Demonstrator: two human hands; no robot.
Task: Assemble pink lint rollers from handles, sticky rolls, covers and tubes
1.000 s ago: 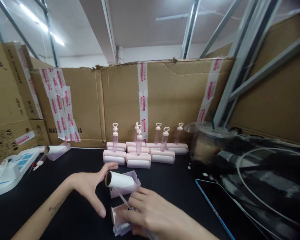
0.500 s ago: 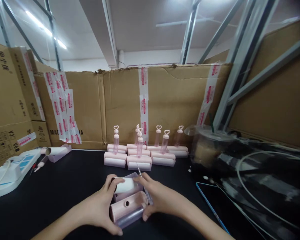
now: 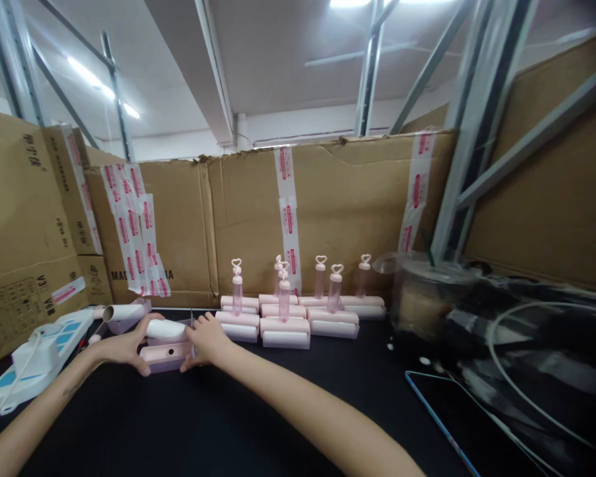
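Observation:
My left hand point(image 3: 128, 348) and my right hand point(image 3: 209, 339) grip an opened pink lint roller case point(image 3: 161, 359) from its two ends, at the left of the black table. A round hole shows in the case's pink half, which faces me. Behind that half lies a white paper roll point(image 3: 166, 330). From my right hand's fingers a thin pointed metal tool point(image 3: 192, 318) sticks up; its kind is hard to make out. Close behind my left hand lies another opened case with a white roll point(image 3: 126, 312).
Several pink lint rollers point(image 3: 285, 332) with upright heart-topped handles stand along the cardboard wall point(image 3: 248, 218). At left is a power strip point(image 3: 44, 361). On the right are a blue-edged phone point(image 3: 442, 417), a plastic drink cup point(image 3: 420, 298) and a pale cable point(image 3: 516, 377).
Both hands have carried the opened case and its roll away from me and to the left, from the table's front middle towards the other opened case. The view has shifted slightly.

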